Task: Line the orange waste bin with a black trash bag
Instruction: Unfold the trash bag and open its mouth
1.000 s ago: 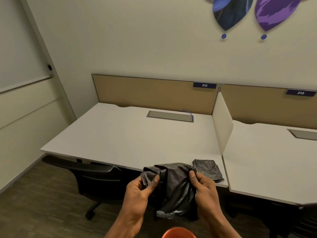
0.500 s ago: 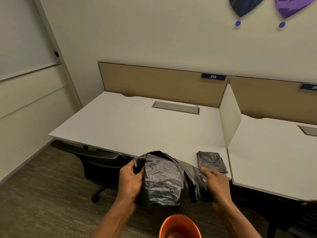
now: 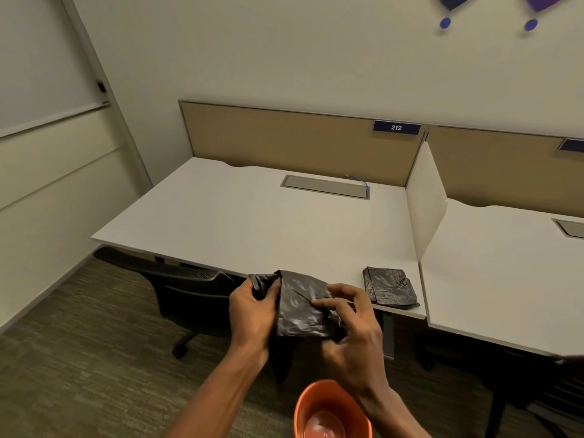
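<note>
A crumpled black trash bag hangs in the air in front of the desk edge, held by both hands. My left hand pinches its upper left corner. My right hand grips its right side, fingers curled over the plastic. A tail of the bag dangles down between my forearms. The orange waste bin stands on the floor below my hands, at the bottom edge of the view; its inside shows no liner. A second black bag, folded flat, lies on the desk near the front right corner.
A white desk with a tan back panel and a white side divider stands ahead. A black office chair is pushed under it at the left. Another desk adjoins on the right. The floor is carpet.
The view has tilted down, so the orange bin shows more. My hands have drawn closer together on the bag, and my right hand has shifted its grip across the front.
</note>
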`<state>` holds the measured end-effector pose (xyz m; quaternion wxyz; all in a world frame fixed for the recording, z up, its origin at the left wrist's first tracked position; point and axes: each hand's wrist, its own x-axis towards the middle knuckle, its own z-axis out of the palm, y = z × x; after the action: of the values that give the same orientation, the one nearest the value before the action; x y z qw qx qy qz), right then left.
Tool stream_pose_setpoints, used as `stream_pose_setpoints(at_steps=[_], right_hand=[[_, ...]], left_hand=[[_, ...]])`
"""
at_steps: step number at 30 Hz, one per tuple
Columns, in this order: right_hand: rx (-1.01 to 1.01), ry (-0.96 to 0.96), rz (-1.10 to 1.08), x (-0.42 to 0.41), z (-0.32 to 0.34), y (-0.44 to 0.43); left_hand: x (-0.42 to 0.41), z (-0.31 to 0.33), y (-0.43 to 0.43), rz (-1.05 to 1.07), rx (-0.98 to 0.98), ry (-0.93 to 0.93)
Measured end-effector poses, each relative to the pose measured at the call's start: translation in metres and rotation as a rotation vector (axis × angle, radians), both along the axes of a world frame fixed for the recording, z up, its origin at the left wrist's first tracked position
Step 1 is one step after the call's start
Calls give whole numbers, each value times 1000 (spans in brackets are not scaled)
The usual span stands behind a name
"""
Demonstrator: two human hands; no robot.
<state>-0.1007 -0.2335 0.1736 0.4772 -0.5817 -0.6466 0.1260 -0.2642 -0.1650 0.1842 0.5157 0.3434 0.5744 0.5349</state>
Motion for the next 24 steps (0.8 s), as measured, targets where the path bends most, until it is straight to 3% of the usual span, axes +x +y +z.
stream_pose_setpoints(at_steps=[6, 10, 12, 14, 17, 21, 24], right_hand=[[-308, 622, -89, 3, -8, 13], [-495, 926, -163, 2, -12, 21], [-551, 1067, -187, 3, -14, 25], [-581, 1104, -220, 4, -18, 28], [-593, 1101, -259, 1, -21, 30], [-581, 1137, -261, -5, -22, 30], [-564, 1209, -188, -5, -18, 30]], left_hand=[[-9, -30, -1, 99, 9, 131], [-18, -54, -5, 83, -143, 79], [-20, -63, -7, 39, -260, 166], [-16, -62, -13, 15, -299, 413], [-4, -44, -30, -6, -83, 656], [6, -34, -39, -293, 39, 729], [10, -35, -40, -371, 26, 572]])
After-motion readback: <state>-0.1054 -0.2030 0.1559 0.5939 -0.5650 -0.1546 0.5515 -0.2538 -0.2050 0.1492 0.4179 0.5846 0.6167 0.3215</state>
